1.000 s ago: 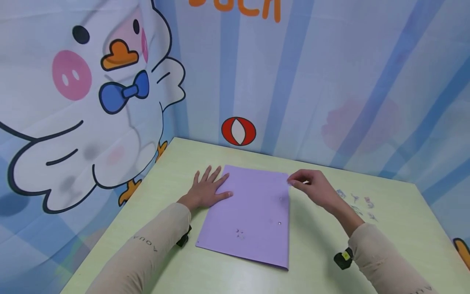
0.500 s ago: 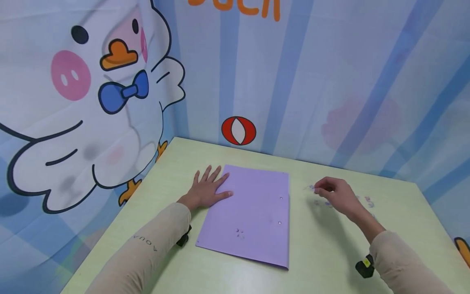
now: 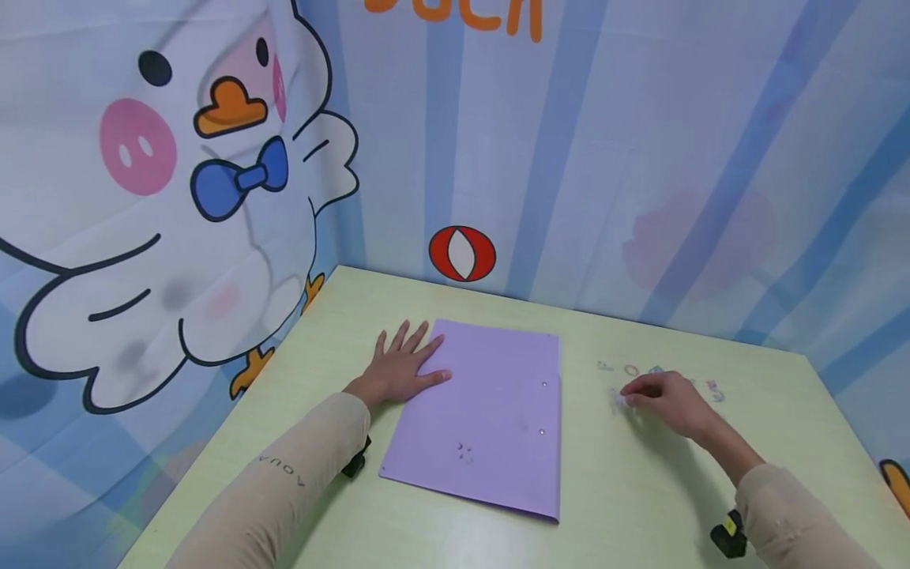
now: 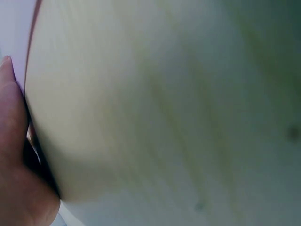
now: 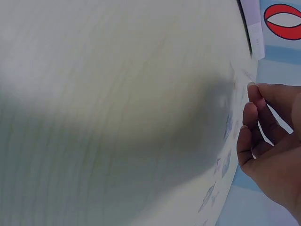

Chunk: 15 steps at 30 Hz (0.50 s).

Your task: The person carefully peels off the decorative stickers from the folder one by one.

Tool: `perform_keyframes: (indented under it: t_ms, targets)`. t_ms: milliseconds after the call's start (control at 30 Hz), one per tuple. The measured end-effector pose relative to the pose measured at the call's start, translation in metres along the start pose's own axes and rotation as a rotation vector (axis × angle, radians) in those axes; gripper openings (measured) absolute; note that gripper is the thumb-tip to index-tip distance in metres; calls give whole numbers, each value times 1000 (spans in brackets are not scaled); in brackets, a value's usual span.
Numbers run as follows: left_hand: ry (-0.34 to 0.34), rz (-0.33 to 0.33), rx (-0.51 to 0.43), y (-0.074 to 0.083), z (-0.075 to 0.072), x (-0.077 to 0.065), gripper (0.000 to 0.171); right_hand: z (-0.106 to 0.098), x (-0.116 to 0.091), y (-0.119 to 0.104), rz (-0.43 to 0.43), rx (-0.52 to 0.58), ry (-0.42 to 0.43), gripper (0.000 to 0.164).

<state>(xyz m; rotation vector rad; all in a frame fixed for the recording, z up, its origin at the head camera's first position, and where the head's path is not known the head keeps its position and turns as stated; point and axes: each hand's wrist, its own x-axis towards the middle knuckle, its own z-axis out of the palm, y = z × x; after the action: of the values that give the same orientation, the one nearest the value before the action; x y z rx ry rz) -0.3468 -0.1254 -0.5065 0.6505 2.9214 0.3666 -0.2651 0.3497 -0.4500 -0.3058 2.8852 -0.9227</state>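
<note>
A purple folder (image 3: 490,395) lies flat on the table, with a small dark flower-like mark near its lower edge. My left hand (image 3: 398,371) rests with spread fingers on the folder's left edge, the thumb reaching onto the cover. To the right of the folder, my right hand (image 3: 664,403) pinches a small, pale, see-through sticker (image 3: 615,399) between thumb and fingertips, low over the table. Several other small stickers lie around it, among them a round one (image 3: 631,370) and a pinkish one (image 3: 714,390). Some are hidden under the right hand.
The pale green table (image 3: 341,514) ends at a fabric backdrop (image 3: 590,197) with blue stripes and a printed duck. In the right wrist view a row of stickers (image 5: 227,162) runs beneath the right hand.
My right hand has moved from the folder's upper right corner rightward to the stickers, then slightly down toward the near side, uncovering some of them. My left hand stays in place.
</note>
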Motion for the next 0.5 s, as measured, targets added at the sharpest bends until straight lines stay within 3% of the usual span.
perform_keyframes:
  t_ms: [233, 500]
  targets:
    - [1, 0, -3, -2, 2, 2, 85, 10, 0, 3, -91, -101, 13, 7]
    - [1, 4, -4, -3, 4, 3, 85, 22, -1, 5, -103, -152, 53, 7]
